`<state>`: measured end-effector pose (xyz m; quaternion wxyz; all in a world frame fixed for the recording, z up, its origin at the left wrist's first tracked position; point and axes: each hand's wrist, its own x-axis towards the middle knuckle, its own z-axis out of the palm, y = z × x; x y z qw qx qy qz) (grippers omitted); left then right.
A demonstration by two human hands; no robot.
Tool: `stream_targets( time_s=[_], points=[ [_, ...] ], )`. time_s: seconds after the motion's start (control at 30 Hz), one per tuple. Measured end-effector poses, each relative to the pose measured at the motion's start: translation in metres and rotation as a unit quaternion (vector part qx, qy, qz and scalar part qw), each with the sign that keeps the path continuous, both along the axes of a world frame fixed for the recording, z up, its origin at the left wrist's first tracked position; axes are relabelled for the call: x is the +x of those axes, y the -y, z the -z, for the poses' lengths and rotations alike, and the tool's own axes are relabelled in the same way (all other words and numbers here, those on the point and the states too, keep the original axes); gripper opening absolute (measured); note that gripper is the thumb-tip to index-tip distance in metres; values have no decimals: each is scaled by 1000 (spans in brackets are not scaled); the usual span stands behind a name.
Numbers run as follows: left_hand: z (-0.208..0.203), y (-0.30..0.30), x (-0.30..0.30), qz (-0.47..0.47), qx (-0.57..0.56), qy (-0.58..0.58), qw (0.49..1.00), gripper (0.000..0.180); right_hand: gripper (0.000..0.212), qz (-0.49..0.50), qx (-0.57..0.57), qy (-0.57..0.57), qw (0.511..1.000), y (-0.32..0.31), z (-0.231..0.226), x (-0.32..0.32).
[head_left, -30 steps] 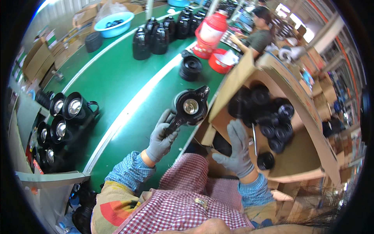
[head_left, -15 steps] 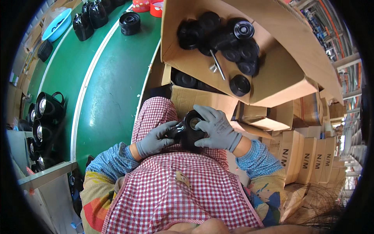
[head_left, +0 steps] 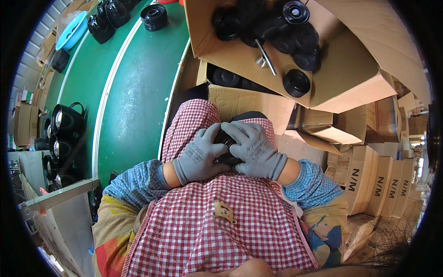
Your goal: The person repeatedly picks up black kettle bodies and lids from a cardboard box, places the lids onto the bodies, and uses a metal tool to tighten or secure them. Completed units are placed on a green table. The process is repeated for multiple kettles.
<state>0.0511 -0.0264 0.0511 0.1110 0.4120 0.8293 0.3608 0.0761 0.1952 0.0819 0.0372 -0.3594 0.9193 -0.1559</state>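
Over my apron-covered lap, both gloved hands wrap around a glossy black part (head_left: 228, 158). Fingers cover most of it, so its exact kind cannot be made out. My left hand (head_left: 198, 156) grips its left side, fingers curled inward. From the right and top, my right hand (head_left: 258, 152) closes over it, fingers bent across its upper face. Beyond my knees, an open cardboard box (head_left: 344, 90) holds a heap of round black parts (head_left: 288, 39). A metal rod with a cone-shaped base (head_left: 266, 59) lies among them, near a single black round part (head_left: 296, 82).
A green work surface (head_left: 134, 101) with white strips runs along my left. On it stand a stack of black rings (head_left: 154, 17), glossy black vessels (head_left: 100, 28) and black jugs (head_left: 67, 121). A light-blue basin (head_left: 72, 31) sits at far left. Cardboard cartons (head_left: 362, 180) line the right.
My left hand has moved up and around the black part. The part has turned, and its round opening and protruding piece are now covered by my fingers. The view has shifted slightly.
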Motion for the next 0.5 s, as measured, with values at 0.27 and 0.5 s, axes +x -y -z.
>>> stream_targets(
  time_s=[0.27,0.5],
  points=[
    [20,-7,3,-10,49,-27,998,46,39,11,14,-7,1000,0,20,9],
    [36,39,6,-153,296,221,916,73,62,39,-36,-58,997,-6,1,-6]
  ],
)
